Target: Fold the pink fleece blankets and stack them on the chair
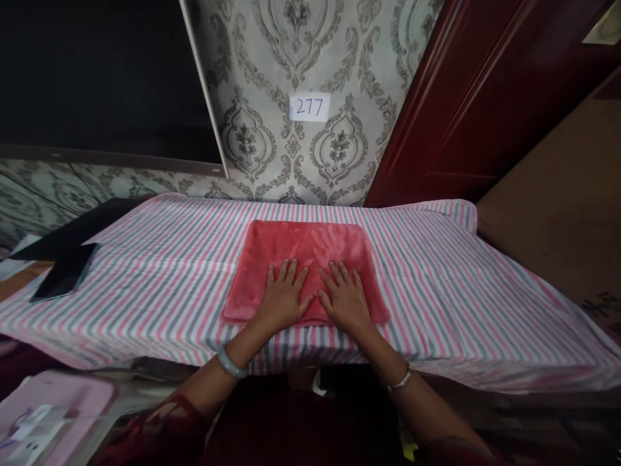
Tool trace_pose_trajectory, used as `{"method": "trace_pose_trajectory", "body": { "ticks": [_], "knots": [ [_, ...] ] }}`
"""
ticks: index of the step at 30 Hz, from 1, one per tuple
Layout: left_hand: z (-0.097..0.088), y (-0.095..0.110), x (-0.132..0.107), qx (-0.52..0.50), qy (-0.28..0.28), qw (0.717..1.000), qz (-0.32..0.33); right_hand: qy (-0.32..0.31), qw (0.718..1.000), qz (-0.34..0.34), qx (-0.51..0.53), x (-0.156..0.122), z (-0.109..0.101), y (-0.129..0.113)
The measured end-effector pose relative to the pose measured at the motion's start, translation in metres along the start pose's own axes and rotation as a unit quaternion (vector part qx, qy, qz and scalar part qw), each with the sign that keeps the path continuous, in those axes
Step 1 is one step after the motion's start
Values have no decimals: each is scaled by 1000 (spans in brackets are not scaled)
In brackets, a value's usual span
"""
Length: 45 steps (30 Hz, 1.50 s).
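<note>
A red, plush-looking folded cloth (301, 239) lies flat on the striped tablecloth (165, 278), in the middle of the table. Both of my hands rest palm down on its nearer half. My left hand (283, 294) has its fingers spread and touches the cloth left of its centre. Just to the right, my right hand (345, 298) lies flat with spread fingers too. The two thumbs point toward each other with a small gap between them. Layers show along the cloth's near edge, below my hands.
A dark phone (66, 273) lies at the table's left end, near a black flat object (87, 226). Behind stand a large screen (97, 77) and a wall with a paper marked 277 (309, 107). To the right are a dark red door (466, 97) and a brown cardboard panel (557, 194).
</note>
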State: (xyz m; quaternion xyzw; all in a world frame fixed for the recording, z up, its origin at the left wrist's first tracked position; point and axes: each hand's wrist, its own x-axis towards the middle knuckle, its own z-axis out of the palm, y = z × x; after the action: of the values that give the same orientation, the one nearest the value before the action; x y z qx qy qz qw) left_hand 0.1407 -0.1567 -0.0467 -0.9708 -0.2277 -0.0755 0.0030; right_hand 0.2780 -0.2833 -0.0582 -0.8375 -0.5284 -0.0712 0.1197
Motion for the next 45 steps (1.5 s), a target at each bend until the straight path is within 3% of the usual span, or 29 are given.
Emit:
{"method": "trace_pose_trajectory", "body": {
  "ticks": [8, 12, 16, 22, 29, 33, 38, 42, 45],
  "knots": [
    [-13, -5, 2, -10, -11, 1000, -3, -27, 1000, -5, -5, 3, -15, 4],
    [-24, -30, -14, 15, 18, 999, -35, -12, 999, 21, -40, -10, -19, 25],
    [-20, -55, -32, 32, 42, 994, -94, 42, 996, 42, -66, -29, -9, 43],
    [-14, -54, -36, 28, 15, 994, -102, 82, 994, 60, -49, -35, 1, 37],
    [-31, -67, -31, -6, -23, 995, -98, 29, 998, 50, 5, -27, -13, 50],
    [-50, -66, -6, -21, -5, 996, -88, 9, 998, 51, 46, 4, -35, 55],
    [-67, -50, 67, -52, -38, 997, -41, -9, 999, 21, 46, 74, -52, 38],
    [-66, -46, 125, -41, -34, 998, -44, -53, 998, 23, 30, 124, -49, 26],
    [-52, -51, 146, -32, -28, 998, -53, -55, 998, 15, 23, 145, -37, 21]
  ]
}}
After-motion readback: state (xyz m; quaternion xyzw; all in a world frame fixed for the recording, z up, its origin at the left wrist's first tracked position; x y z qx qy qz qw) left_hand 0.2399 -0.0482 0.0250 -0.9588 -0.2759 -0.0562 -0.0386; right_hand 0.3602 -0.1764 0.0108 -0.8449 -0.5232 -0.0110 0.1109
